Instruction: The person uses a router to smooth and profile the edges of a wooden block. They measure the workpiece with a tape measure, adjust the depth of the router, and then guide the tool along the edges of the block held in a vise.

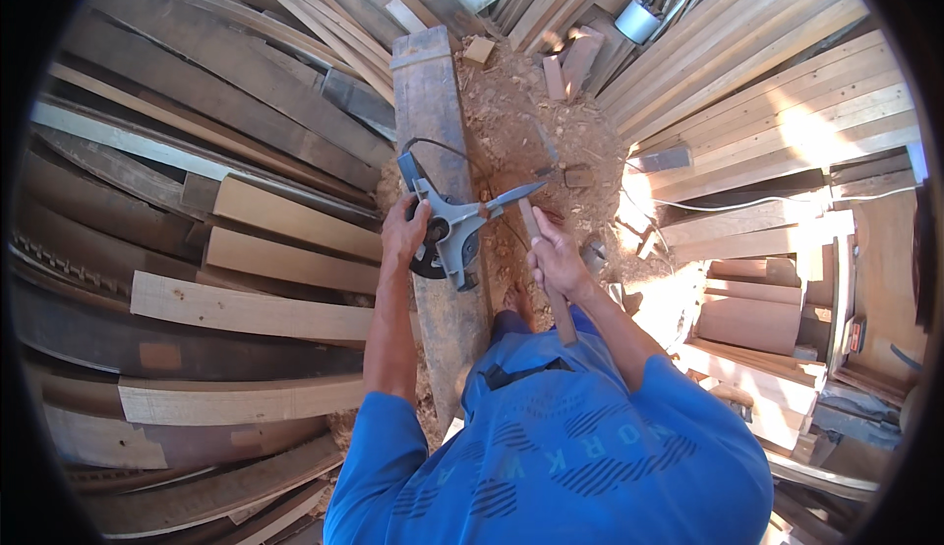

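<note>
My left hand point(405, 230) is closed on the left side of a grey and black power tool point(454, 235), whose exact kind I cannot make out. The tool rests over a long worn wooden plank point(430, 102), and a dark cord loops above it. A pointed grey piece point(513, 196) sticks out to its right; whether it belongs to the tool I cannot tell. In my right hand point(559, 255) is a narrow wooden strip point(558, 311), held lengthwise, its far end close to the pointed piece and its near end by my waist.
Stacked boards point(256, 299) fan out along the left. More planks point(757, 102) lie at the upper right, with a white cable point(767, 201) across them. Wood shavings point(511, 112) and offcuts cover the ground. A silver can point(636, 22) stands at the far right.
</note>
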Tool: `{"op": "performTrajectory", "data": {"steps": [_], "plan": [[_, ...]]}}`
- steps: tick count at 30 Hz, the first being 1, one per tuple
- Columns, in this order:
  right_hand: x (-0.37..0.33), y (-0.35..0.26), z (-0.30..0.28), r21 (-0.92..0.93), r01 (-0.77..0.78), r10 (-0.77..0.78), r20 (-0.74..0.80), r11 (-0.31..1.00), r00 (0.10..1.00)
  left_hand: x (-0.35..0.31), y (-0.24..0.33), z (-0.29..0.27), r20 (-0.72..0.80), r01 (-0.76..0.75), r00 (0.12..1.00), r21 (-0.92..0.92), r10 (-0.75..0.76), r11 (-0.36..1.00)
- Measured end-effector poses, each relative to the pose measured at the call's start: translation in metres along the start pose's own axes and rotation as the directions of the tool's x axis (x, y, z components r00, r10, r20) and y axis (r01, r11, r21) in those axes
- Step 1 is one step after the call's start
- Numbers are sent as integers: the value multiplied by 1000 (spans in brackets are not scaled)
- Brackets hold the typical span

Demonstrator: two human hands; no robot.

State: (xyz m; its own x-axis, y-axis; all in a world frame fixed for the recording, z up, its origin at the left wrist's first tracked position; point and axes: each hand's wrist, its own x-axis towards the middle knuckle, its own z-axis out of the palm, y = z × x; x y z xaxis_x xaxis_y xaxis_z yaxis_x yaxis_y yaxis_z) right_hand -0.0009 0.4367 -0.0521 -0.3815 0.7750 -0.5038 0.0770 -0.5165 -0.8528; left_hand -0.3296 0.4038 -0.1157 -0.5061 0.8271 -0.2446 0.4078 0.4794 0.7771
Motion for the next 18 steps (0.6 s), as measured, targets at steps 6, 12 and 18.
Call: {"op": "performTrajectory", "data": {"steps": [6, 12, 18], "plan": [[2, 6, 0, 202, 104, -96, -50, 974, 994, 0, 11, 3, -16, 16, 1000, -13, -16, 1000], [2, -8, -4, 47, -33, 25, 163, 998, 986, -2, 10, 2, -11, 12, 1000, -42, -12, 999], [10, 3, -8, -3, -24, 24, 167, 1000, 986, 1, 4, 0, 4, 48, 999, -19, -48, 999]]}}
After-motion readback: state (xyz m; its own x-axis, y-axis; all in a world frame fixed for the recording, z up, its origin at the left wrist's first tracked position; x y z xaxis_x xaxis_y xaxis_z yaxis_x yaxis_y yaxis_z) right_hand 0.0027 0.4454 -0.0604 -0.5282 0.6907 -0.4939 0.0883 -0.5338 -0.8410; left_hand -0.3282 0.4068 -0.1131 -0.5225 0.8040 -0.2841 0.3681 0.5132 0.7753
